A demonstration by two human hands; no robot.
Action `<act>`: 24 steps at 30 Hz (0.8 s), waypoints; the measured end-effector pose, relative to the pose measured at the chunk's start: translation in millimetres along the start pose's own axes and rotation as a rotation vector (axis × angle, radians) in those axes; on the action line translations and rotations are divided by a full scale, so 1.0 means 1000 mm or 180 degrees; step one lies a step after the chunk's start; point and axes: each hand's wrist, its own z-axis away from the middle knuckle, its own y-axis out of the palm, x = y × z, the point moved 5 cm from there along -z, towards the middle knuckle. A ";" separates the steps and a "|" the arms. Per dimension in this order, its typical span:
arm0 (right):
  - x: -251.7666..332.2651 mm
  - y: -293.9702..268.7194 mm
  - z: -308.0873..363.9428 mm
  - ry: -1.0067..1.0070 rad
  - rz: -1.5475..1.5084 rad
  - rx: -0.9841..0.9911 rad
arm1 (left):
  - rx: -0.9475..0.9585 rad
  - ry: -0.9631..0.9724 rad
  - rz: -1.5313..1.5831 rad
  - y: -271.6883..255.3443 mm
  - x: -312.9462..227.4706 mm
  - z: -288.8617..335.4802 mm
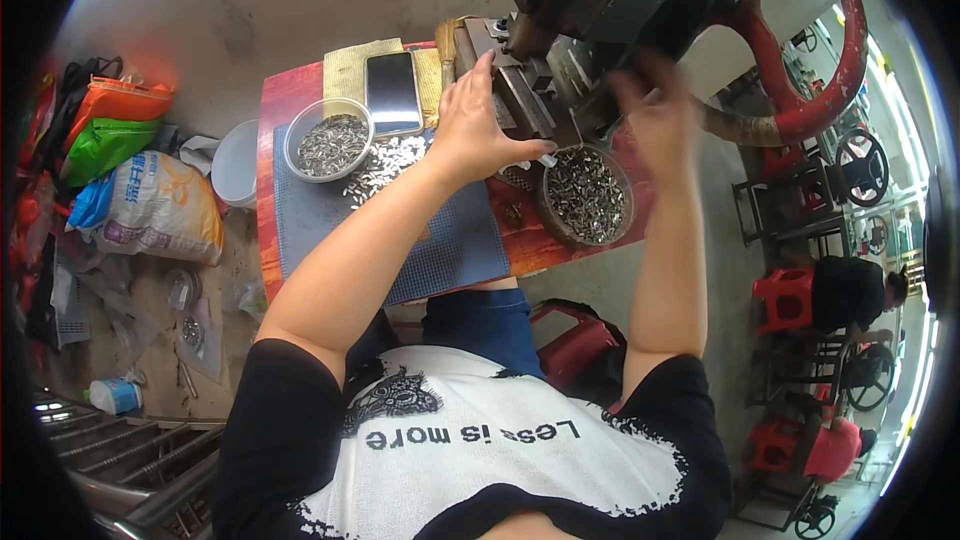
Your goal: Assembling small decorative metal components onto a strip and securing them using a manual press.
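My left hand rests at the near left side of a dark metal hand press, fingers stretched out and thumb apart. The thumb tip is beside a small whitish piece at the edge of the press's tooling block; whether they touch I cannot tell. My right hand is smeared by motion at the right of the press, so its fingers do not read clearly. Below the tooling stands a clear round tub full of small shiny metal parts.
On the blue mat lie loose small whitish pieces and another clear tub of metal parts. A phone lies on yellow cloth. The press's red handwheel juts out right. Bags and a white bucket stand left.
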 end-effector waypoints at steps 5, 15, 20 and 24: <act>-0.076 -0.132 0.007 0.0399 0.0796 -0.2891 | -0.0041 0.0000 0.0095 -0.003 -0.006 0.001; -0.106 -0.152 -0.051 0.1058 0.0349 -0.1170 | 0.0000 0.0017 0.0199 0.000 0.004 -0.013; -0.127 -0.190 -0.132 0.1317 0.0816 -0.0435 | 0.0135 0.0002 0.0199 0.001 0.026 -0.051; -0.133 -0.196 -0.162 0.1679 0.0027 -0.0265 | 0.0212 -0.0078 0.0201 0.007 0.031 -0.062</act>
